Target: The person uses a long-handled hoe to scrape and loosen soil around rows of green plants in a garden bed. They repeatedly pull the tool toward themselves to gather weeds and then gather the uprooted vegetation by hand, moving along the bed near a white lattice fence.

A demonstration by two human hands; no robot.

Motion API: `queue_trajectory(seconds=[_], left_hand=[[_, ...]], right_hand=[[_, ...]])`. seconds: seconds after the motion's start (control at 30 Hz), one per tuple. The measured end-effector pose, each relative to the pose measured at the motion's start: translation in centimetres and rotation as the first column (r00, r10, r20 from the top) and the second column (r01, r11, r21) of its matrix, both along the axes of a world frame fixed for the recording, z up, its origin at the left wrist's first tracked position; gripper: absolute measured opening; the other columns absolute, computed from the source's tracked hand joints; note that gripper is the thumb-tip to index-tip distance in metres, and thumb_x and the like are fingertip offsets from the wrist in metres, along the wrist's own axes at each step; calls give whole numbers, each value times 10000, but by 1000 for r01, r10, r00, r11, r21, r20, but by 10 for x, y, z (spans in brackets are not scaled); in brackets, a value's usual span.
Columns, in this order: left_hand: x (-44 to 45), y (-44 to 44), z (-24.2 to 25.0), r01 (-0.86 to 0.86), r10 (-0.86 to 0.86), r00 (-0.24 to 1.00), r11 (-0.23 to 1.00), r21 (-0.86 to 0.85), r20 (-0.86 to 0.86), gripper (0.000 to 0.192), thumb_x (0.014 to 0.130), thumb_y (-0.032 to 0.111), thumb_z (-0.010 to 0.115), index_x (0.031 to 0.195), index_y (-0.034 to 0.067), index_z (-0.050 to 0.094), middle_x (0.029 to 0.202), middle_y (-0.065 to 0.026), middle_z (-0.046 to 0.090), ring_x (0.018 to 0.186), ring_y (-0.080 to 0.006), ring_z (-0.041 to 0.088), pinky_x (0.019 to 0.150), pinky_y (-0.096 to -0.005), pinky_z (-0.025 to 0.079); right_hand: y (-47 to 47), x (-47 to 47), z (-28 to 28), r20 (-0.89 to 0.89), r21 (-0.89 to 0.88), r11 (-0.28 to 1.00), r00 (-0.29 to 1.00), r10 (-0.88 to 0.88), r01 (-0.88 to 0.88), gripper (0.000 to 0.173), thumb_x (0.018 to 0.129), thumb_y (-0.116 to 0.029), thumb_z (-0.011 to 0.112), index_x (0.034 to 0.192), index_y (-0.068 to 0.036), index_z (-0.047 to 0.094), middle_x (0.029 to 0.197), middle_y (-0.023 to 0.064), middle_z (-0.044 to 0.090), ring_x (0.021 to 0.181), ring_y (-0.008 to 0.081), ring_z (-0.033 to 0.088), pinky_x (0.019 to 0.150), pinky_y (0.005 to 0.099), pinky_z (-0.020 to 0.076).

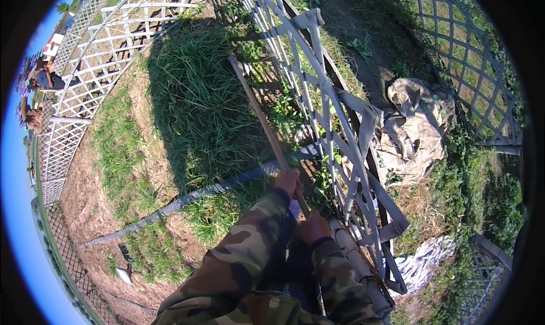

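Observation:
My left hand (287, 183) grips the long wooden handle (265, 122) of a garden tool about midway. Lower down, close to my body, my right hand (315, 228) is closed around the same handle near its end. The handle slants away from me along the right side of a patch of tall green grass-like plants (204, 99). At its far end the tool head (234, 61) is small and partly lost among leaves, so its shape is unclear. Broad-leaved plants (285, 107) grow between the handle and the lattice fence. Both sleeves are camouflage cloth.
A pale lattice fence (328, 86) leans close on my right, with crumpled tan cloth (411, 133) beyond it. Across the bed lies a dark flattened hose (179, 203). Another lattice fence (98, 65) runs along the left, where a person (49, 78) is beyond it.

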State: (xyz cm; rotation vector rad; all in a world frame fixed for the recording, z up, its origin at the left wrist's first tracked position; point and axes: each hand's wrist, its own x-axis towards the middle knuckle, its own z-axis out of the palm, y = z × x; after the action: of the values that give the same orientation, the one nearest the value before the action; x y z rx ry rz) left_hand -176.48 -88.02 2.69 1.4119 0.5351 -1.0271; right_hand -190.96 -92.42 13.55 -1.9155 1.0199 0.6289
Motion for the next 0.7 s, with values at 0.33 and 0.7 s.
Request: queue_trajectory(seconds=[0.33,0.7], left_hand=[[-42,8,-10,160,-160,987,987,29,-2,200,833,133,605,745,19,467,577,-67,481,451,-214,528,408,-361,436],[-95,9,-18,206,-187,971,971,122,-151,191,830,147,608,795,24,466,623,-62,491,454,-191,501,397,-336,427]], right_hand=[[13,-88,28,-146,60,998,989,3,6,428,769,-323,582,1021,9,482,849,270,616,835,427,602,736,508,470],[68,-210,35,-248,106,987,964,-95,124,350,790,-332,625,935,-31,521,781,215,619,791,406,606,668,462,475]])
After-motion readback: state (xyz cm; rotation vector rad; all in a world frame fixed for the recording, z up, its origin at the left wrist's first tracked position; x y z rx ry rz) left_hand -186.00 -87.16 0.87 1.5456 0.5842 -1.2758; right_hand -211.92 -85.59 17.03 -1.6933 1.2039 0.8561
